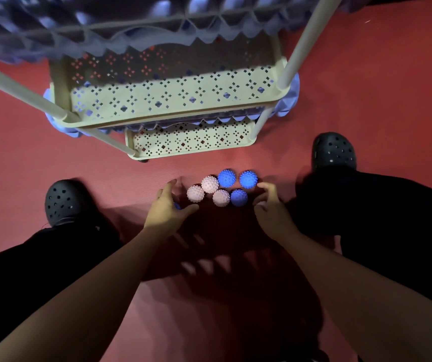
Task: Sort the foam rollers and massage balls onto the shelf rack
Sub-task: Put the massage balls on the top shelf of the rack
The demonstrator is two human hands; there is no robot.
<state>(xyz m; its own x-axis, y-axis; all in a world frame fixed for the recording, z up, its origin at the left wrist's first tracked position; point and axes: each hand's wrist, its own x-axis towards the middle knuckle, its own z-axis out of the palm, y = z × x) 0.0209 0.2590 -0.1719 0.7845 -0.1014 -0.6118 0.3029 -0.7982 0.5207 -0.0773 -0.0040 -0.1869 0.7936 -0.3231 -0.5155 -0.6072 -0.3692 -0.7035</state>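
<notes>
Six spiky massage balls lie clustered on the red mat: three pink balls [209, 184] on the left and three blue balls [239, 197] on the right. My left hand [169, 205] hovers just left of the cluster with its fingers spread; a sliver of another blue ball [177, 205] shows under its palm. My right hand [269, 205] hovers at the cluster's right with loosely bent fingers, holding nothing I can see. The cream shelf rack [183, 114] stands just beyond. A knobbly blue foam roller [131, 24] lies on its top level, and another roller [286, 100] sticks out under the middle shelf.
My feet in black perforated clogs flank the balls, the left clog [64, 202] and the right clog [333, 152]. The rack's lowest perforated shelf [191, 143] is nearest the balls. Red mat [379, 87] stretches around the rack.
</notes>
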